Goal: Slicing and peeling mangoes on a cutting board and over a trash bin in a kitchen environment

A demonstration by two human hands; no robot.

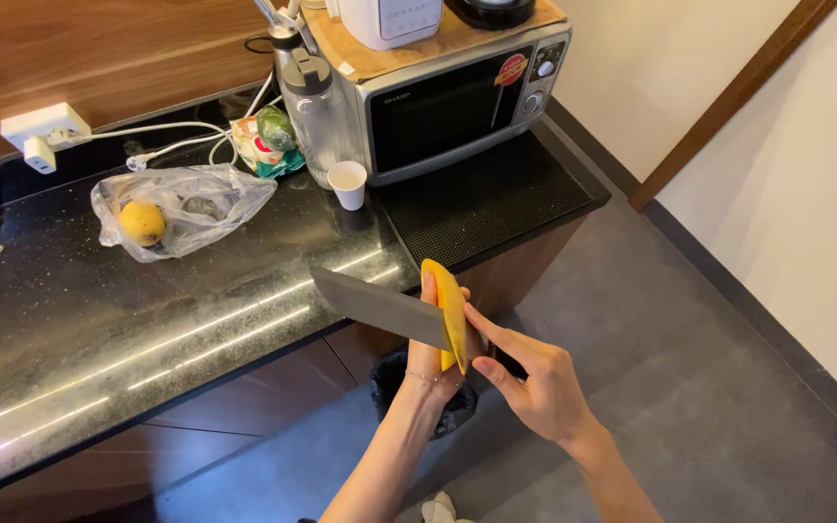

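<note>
My left hand (435, 360) holds a yellow, peeled piece of fruit (449, 308) upright in front of the counter edge. My right hand (533, 383) grips the handle of a wide cleaver-style knife (378, 306), index finger stretched along it. The blade lies flat-on to the camera and meets the fruit on its left side. Both hands are over a dark bin (394, 376) on the floor below.
A black stone counter (147, 320) carries a clear plastic bag (201, 199) with a yellow fruit (141, 223), a small white cup (348, 183), a clear bottle (314, 116), a silver microwave (457, 97) and a white power strip (41, 131) with cables. Grey floor lies to the right.
</note>
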